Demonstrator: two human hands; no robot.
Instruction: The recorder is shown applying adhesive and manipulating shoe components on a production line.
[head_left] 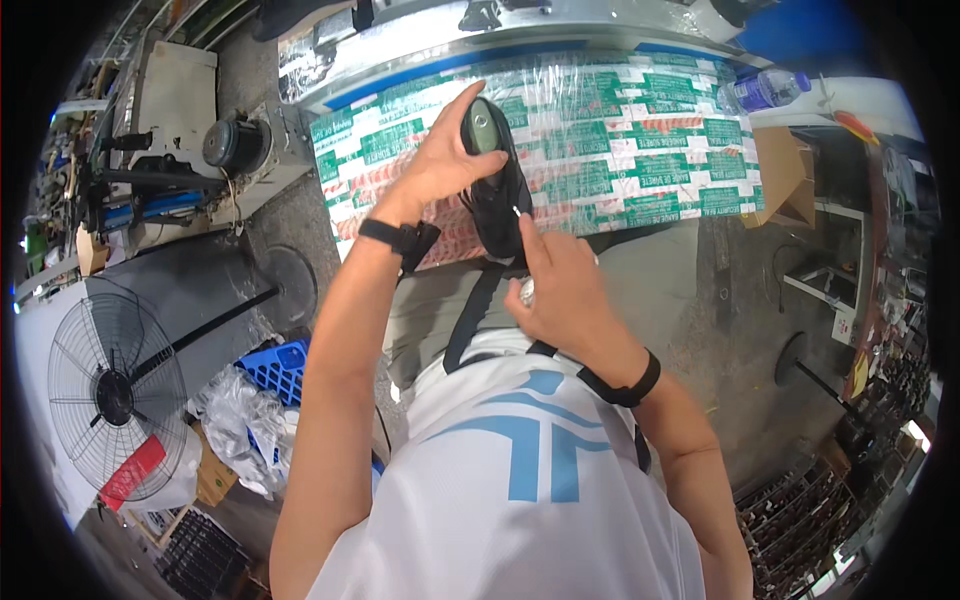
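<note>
A black shoe (508,215) is fitted round a green shoe last (484,135), whose top shows near its far end. My left hand (442,155) grips the shoe at that far part, with the thumb across it. Close to the shoe's near end is my right hand (565,290), closed on a small tool with a pale, rounded end (527,292). A thin light tip (517,211) shows by the index finger, against the shoe's side. What exactly the tool is stays hidden by the fingers.
Under the shoe lies a worktop (640,150) covered in green, white and red printed tape. A purple-labelled bottle (772,90) lies at its far right, above a cardboard box (782,175). To the left stand a large fan (115,395), a blue crate (275,370) and a motor (232,145).
</note>
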